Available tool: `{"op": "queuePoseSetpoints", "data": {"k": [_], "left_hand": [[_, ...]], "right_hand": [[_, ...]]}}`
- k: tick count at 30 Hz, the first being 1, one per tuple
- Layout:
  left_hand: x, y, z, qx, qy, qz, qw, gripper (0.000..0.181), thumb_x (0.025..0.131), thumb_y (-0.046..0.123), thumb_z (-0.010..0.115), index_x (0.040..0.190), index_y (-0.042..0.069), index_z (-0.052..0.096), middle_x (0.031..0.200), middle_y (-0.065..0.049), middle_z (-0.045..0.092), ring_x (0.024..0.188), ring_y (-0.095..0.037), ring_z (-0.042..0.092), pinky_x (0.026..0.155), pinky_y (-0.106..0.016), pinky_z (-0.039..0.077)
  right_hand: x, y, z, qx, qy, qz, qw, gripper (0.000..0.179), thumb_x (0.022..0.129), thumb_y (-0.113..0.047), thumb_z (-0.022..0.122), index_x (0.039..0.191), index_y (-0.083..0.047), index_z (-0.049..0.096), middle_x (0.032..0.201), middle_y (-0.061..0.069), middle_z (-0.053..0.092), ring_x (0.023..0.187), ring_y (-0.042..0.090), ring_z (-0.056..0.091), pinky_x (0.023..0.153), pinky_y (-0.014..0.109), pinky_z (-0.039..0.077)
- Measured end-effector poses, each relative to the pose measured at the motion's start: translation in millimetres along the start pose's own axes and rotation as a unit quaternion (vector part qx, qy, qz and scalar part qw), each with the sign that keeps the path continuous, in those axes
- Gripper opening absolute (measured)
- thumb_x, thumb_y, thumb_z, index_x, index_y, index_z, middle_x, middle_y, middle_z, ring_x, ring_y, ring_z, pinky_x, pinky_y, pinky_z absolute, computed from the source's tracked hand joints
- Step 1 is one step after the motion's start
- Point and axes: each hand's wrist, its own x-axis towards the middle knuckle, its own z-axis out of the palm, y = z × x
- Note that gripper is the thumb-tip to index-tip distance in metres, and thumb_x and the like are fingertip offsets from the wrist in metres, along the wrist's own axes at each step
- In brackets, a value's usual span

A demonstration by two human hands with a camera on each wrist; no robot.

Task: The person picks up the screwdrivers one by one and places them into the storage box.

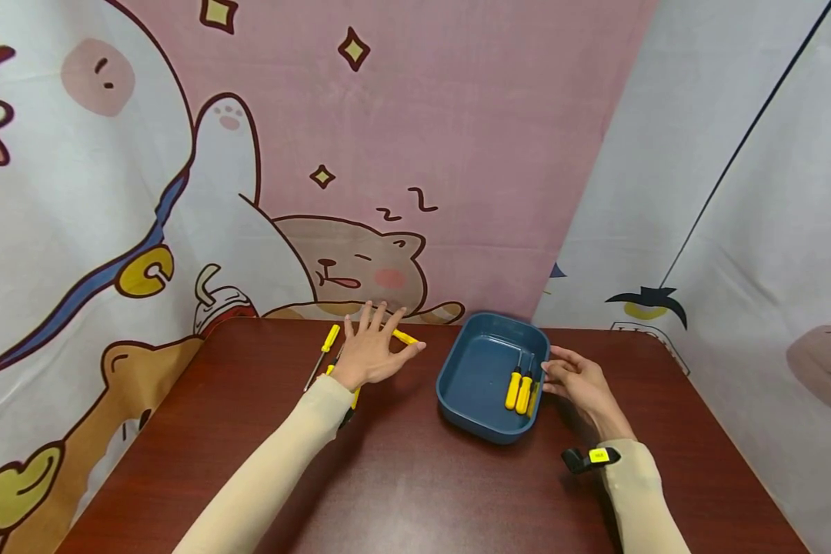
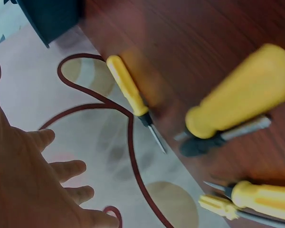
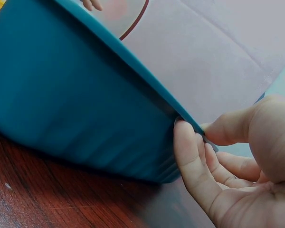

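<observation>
Above several yellow-handled screwdrivers at the table's far left, my left hand (image 1: 370,355) is spread with straight fingers and holds nothing. One screwdriver (image 1: 330,338) lies left of it; another screwdriver (image 2: 126,85) shows past the fingers. A thick-handled screwdriver (image 2: 247,95) looms close in the left wrist view, overlapping a second shaft. My right hand (image 1: 585,388) pinches the right rim of a blue plastic bin (image 1: 467,388) between thumb and fingers. Yellow screwdrivers (image 1: 524,394) lie inside the bin along its right wall.
The dark red-brown table (image 1: 415,492) ends at its far edge against a cartoon-printed curtain (image 1: 498,154). A black strap with a yellow label (image 1: 599,455) is on the right wrist.
</observation>
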Motion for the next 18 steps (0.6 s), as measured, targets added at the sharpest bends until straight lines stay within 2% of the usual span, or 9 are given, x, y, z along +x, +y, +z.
{"op": "queuePoseSetpoints", "data": {"k": [3,10,18], "left_hand": [[-0.8,-9.6,0.6,0.0,-0.003,-0.007,1.0,0.089,0.091,0.082,0.04,0.164,0.032,0.025,0.172,-0.013,0.018,0.16,-0.04,0.005,0.121,-0.074,0.004],[-3.6,-28.3,-2.9,0.004,-0.009,-0.019,0.9998,0.088,0.092,0.083,0.035,0.165,0.035,0.02,0.172,-0.014,0.018,0.16,-0.042,0.005,0.12,-0.075,0.01],[-5.4,-45.2,-8.0,-0.014,-0.019,-0.036,0.9991,0.09,0.093,0.081,0.037,0.165,0.031,0.019,0.172,-0.016,0.016,0.16,-0.043,0.006,0.121,-0.073,0.013]], "right_hand": [[0.2,0,0,0.003,-0.003,-0.005,1.0,0.064,0.105,-0.017,0.059,0.159,-0.002,0.03,0.117,0.007,0.065,0.09,0.007,0.065,0.079,0.024,0.061],[0.0,-1,1,0.002,0.0,-0.003,1.0,0.064,0.104,-0.018,0.059,0.159,-0.002,0.03,0.12,0.011,0.064,0.089,0.006,0.065,0.08,0.024,0.061],[1.1,1,0,0.003,0.0,0.0,1.0,0.062,0.105,-0.015,0.057,0.159,-0.003,0.031,0.122,0.014,0.064,0.089,0.008,0.065,0.079,0.025,0.062]]}}
